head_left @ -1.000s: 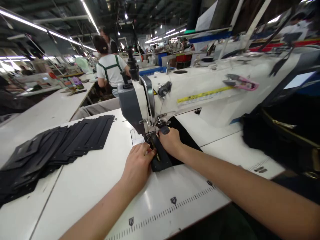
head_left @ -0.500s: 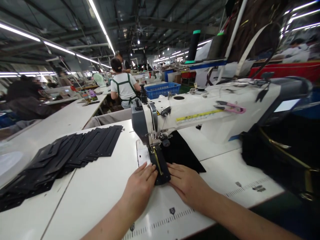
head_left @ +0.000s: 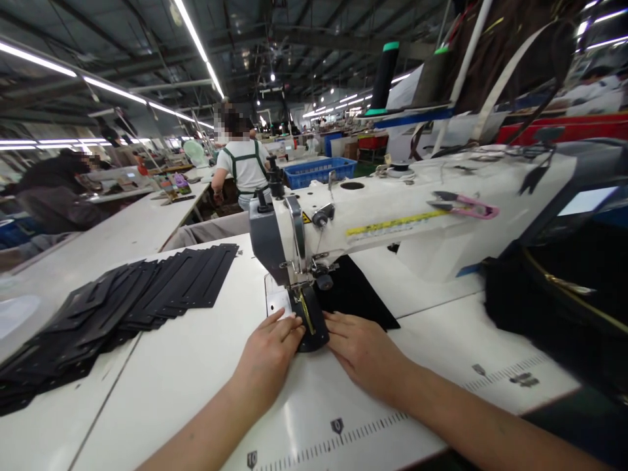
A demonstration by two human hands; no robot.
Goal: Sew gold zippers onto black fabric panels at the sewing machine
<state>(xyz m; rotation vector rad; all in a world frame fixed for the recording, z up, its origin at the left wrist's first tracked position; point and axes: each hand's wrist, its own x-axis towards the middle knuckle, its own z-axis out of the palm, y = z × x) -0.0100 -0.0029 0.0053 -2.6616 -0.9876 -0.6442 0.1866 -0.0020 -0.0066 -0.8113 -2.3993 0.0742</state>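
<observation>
A black piece with a gold zipper (head_left: 314, 331) lies under the needle area of the white sewing machine (head_left: 383, 209). My left hand (head_left: 273, 350) rests flat along its left edge, fingertips on it. On the other side, my right hand (head_left: 360, 350) lies with extended fingers against its right edge. Both hands are open, with fingers pointing toward the machine. Black cloth (head_left: 358, 297) spreads behind and to the right of the piece, below the machine arm.
Flat black pieces (head_left: 147, 294) overlap in a long row at the left. Pink-handled snips (head_left: 468, 205) sit on the machine arm. Dark material with a gold zipper (head_left: 554, 301) lies at the right. Ahead are a blue basket (head_left: 321, 172) and a person (head_left: 243, 160).
The black piece has moved slightly farther under the machine, and both my hands have moved forward with it. The person ahead has turned and shifted an arm. The view has shifted slightly.
</observation>
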